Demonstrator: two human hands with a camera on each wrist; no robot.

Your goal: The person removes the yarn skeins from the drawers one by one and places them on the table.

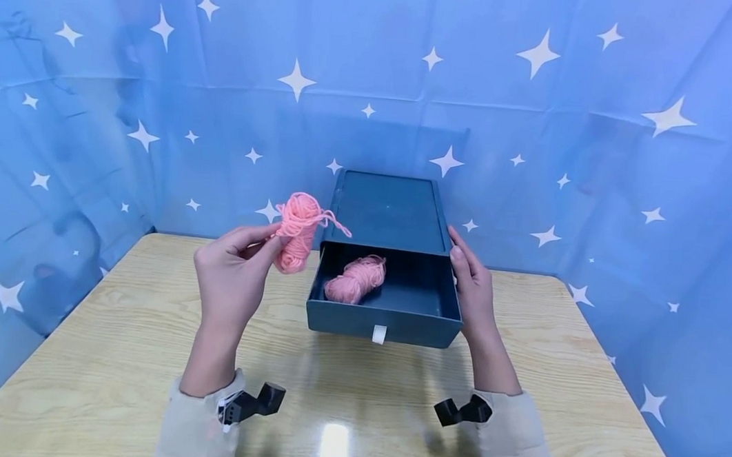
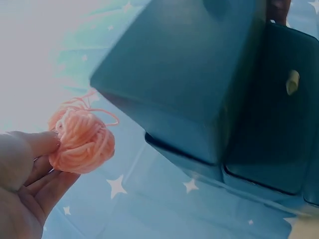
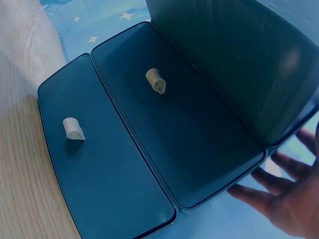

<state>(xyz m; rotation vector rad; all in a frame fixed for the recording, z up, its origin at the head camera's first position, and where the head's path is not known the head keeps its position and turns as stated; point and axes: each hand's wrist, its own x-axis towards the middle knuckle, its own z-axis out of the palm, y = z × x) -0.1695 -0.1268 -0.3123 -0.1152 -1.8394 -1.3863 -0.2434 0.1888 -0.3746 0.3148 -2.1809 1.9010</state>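
My left hand (image 1: 233,273) pinches a small skein of pink yarn (image 1: 299,235) between thumb and fingers, a loose loop trailing toward the box. It is held in the air left of a dark teal drawer unit (image 1: 388,209), whose top drawer (image 1: 361,319) is pulled out. Inside that drawer, on its left side, lies a second pink yarn skein (image 1: 357,278). My right hand (image 1: 476,289) rests along the unit's right side, thumb near the top edge. The right wrist view shows its fingers (image 3: 259,196) stretched along the side.
Below the pulled-out drawer are a shut middle drawer (image 3: 174,119) and a shut lower drawer (image 3: 99,164), each with a pale pull tab. The unit stands on a wooden table (image 1: 117,353). A blue star-patterned cloth (image 1: 374,63) hangs close behind it.
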